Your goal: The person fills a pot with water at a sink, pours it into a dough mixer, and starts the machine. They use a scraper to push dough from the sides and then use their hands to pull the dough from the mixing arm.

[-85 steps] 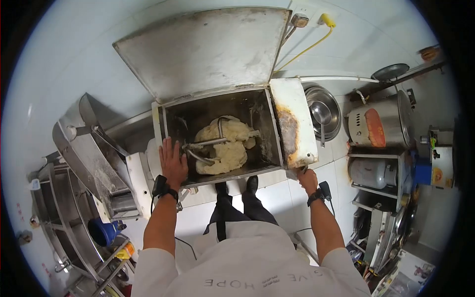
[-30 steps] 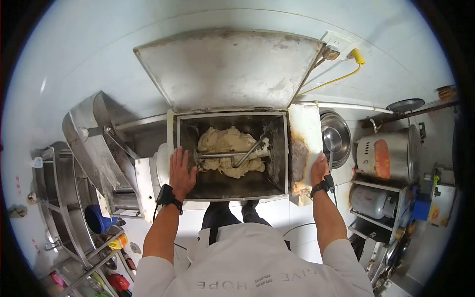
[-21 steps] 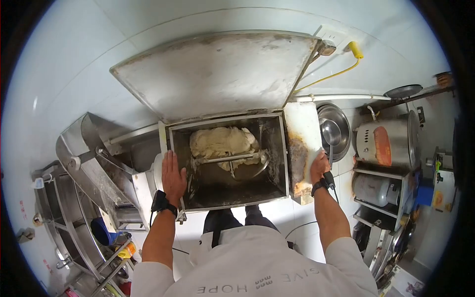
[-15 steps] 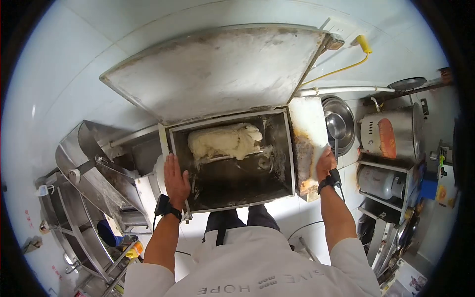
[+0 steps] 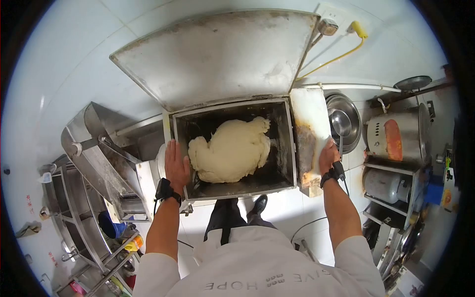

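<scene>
Dough (image 5: 230, 151) lies in the open metal box (image 5: 232, 190), a broad lump with its long axis running mostly left to right, the right end angled slightly toward the lid; a small lobe points to the far right corner. The big lid (image 5: 217, 57) leans back against the wall beyond the box. Right of the box is a rust-stained housing (image 5: 309, 133), with a large pot (image 5: 396, 133) farther right and nested basins (image 5: 351, 123) between them. The left hand (image 5: 176, 166) is open, fingers extended away from the person, resting at the box's left edge and holding nothing. The right hand (image 5: 328, 157) is partly curled at the housing's right edge; whether it grips anything cannot be told.
</scene>
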### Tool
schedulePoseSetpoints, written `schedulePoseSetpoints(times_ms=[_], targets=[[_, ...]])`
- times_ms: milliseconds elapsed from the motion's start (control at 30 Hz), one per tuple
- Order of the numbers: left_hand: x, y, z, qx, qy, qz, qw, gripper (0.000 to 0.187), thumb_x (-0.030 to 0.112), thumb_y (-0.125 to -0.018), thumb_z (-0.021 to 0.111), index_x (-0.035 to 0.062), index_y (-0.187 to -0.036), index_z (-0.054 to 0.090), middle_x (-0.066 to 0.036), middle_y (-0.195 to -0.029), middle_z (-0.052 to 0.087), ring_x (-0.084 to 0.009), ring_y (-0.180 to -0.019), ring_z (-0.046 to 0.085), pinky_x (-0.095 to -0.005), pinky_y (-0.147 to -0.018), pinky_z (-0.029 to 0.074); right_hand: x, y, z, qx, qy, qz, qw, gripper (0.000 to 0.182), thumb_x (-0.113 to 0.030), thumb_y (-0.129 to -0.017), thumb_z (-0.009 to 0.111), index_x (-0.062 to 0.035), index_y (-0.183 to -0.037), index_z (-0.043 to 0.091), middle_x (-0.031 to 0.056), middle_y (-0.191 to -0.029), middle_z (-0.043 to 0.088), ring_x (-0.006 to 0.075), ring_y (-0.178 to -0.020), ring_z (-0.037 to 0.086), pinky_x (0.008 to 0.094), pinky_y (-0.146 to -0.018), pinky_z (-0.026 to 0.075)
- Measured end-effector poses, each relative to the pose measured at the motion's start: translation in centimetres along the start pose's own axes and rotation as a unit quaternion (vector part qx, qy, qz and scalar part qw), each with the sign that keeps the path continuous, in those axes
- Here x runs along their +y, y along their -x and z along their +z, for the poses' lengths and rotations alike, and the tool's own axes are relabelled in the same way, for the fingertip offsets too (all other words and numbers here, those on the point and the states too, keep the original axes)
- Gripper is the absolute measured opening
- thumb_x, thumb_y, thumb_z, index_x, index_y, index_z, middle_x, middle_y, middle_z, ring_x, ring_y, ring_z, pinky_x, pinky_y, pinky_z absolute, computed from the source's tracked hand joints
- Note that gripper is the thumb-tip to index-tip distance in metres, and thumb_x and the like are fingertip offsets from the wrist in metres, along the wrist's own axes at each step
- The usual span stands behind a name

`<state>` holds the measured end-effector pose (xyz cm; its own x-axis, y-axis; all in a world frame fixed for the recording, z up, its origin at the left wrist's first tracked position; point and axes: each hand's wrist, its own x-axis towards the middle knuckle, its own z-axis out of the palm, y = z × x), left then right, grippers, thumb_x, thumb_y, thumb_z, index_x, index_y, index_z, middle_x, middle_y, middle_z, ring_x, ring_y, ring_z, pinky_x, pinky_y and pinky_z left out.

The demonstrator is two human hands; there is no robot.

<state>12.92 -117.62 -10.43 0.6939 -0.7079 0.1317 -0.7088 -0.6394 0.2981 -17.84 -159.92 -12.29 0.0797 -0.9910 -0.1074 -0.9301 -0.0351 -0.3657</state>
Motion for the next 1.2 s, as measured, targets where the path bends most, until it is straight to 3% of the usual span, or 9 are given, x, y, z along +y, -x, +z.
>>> schedulePoseSetpoints(times_ms=[300, 367, 600, 667, 1200], targets=[[-0.6, 0.0, 0.6, 0.006, -0.021, 0.012, 1.0, 0.057, 0.021, -0.096, 0.048, -0.007, -0.145, 0.034, -0.026, -0.152, 0.034, -0.0433, -0.142, 0.029, -0.0507, -0.118, 0.023, -0.2, 0.1, -0.2, -0.003, -0.002, -0.027, 1.0, 0.058, -0.044, -0.103, 0.03, 0.0011, -0.107, 0.067, 0.0308, -0.104, 0.066, 0.0479, -0.1, 0.062, 0.0532, -0.087, 0.049], [-0.5, 0.1, 0.6, 0.005, -0.016, 0.008, 1.0, 0.058, 0.02, -0.096, 0.049, -0.0067, -0.145, 0.034, -0.026, -0.152, 0.034, -0.0433, -0.142, 0.029, -0.0505, -0.118, 0.023, 0.2, -0.2, 0.2, 0.003, 0.003, -0.03, 1.0, 0.055, -0.045, -0.101, 0.034, -0.004, -0.111, 0.069, 0.0274, -0.099, 0.068, 0.0463, -0.095, 0.064, 0.0533, -0.084, 0.05], [-0.6, -0.1, 0.6, -0.002, -0.02, 0.006, 1.0, 0.059, 0.019, -0.094, 0.052, -0.007, -0.144, 0.035, -0.027, -0.151, 0.034, -0.0439, -0.141, 0.029, -0.0503, -0.118, 0.024, -0.1, -0.3, 0.2, 0.027, 0.014, -0.036, 0.999, 0.053, -0.044, -0.101, 0.037, -0.0041, -0.109, 0.07, 0.027, -0.096, 0.069, 0.046, -0.092, 0.065, 0.0537, -0.081, 0.051], [-0.5, -0.2, 0.4, -0.002, -0.014, 0.008, 1.0, 0.059, 0.019, -0.094, 0.052, -0.0073, -0.144, 0.035, -0.027, -0.151, 0.034, -0.044, -0.141, 0.03, -0.0504, -0.118, 0.024, -0.9, 0.2, -0.7, -0.008, 0.009, -0.023, 1.0, 0.059, -0.044, -0.102, 0.031, 0.0022, -0.108, 0.067, 0.0306, -0.104, 0.066, 0.0472, -0.099, 0.062, 0.0528, -0.087, 0.049], [-0.4, -0.1, 0.3, -0.009, -0.026, 0.007, 1.0, 0.059, 0.02, -0.095, 0.05, -0.0077, -0.144, 0.035, -0.028, -0.151, 0.033, -0.0433, -0.142, 0.029, -0.05, -0.118, 0.022, -0.8, 0.1, -0.5, -0.021, 0.014, 0.011, 1.0, 0.059, -0.045, -0.102, 0.03, 0.0009, -0.111, 0.067, 0.03, -0.106, 0.066, 0.0466, -0.101, 0.063, 0.0522, -0.088, 0.05]])
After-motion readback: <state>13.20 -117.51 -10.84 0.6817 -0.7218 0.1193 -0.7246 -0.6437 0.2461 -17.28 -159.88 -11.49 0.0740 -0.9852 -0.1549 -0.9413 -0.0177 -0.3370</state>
